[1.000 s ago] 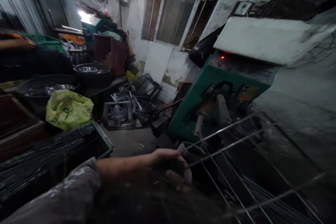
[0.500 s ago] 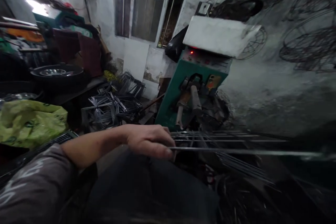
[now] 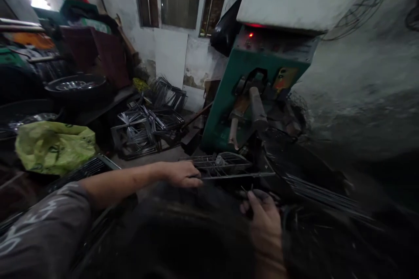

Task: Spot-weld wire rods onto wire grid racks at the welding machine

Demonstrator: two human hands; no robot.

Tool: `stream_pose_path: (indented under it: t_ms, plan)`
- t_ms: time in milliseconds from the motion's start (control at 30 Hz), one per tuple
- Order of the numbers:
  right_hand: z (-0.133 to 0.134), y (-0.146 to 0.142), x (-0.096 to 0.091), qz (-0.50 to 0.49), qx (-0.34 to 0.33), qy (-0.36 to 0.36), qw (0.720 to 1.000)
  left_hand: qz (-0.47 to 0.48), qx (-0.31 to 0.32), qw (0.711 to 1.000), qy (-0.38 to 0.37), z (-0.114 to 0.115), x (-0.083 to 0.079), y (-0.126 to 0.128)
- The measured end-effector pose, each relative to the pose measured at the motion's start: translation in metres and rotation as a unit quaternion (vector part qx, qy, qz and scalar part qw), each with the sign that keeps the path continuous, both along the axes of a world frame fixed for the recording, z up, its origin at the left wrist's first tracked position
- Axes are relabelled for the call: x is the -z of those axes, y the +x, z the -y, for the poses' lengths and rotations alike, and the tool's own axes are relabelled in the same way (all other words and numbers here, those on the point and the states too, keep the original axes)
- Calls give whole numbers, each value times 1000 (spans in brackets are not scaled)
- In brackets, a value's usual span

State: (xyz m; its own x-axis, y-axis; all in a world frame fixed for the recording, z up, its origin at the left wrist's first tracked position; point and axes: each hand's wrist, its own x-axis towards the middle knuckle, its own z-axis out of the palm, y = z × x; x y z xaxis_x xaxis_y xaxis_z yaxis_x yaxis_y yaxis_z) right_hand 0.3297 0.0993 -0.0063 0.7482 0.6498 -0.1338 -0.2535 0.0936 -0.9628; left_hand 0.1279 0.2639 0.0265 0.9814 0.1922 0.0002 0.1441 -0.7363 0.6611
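Note:
My left hand [image 3: 183, 174] is closed on the left end of a flat wire rack [image 3: 238, 177], with the thumb along its near bar. A curved wire part and a small pale piece show at the rack's middle. Below the rack's right end, my right hand [image 3: 265, 211] pinches what look like short thin metal wires [image 3: 244, 189], their tips poking up from the fingers. The rest of what the right hand holds is hidden. Behind the rack stands a green machine [image 3: 218, 109] with thick metal arms [image 3: 258, 107] and a lit red lamp.
Bent wire frames [image 3: 140, 126] lie heaped on the floor at centre left. A yellow-green bag [image 3: 55, 148] and a dark round basin [image 3: 78, 85] are at the left. Long thin rods [image 3: 327, 196] slant at the right. A white block [image 3: 284, 0] tops the machine.
My right hand has come into view at lower right with thin wires in its fingers. My left hand has shifted slightly left with the rack. The view has tilted down and nearer the machine.

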Motion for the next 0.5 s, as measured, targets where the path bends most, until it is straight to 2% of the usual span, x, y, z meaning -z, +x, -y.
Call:
stream_pose_path:
  t_ms: [100,233,400,500]
  plan:
    - [-18,0,10,5,-1,17,1000,-20,23,999,13,-7,4,2]
    - [-37,1,18,23,-6,1,1000,-20,4,999,-25,-13,16,4]
    - [-51,6,26,39,42,0,998,-32,-2,998,-47,-21,28,5]
    - [-56,9,31,50,40,-9,998,-31,-12,998,-55,-26,32,8]
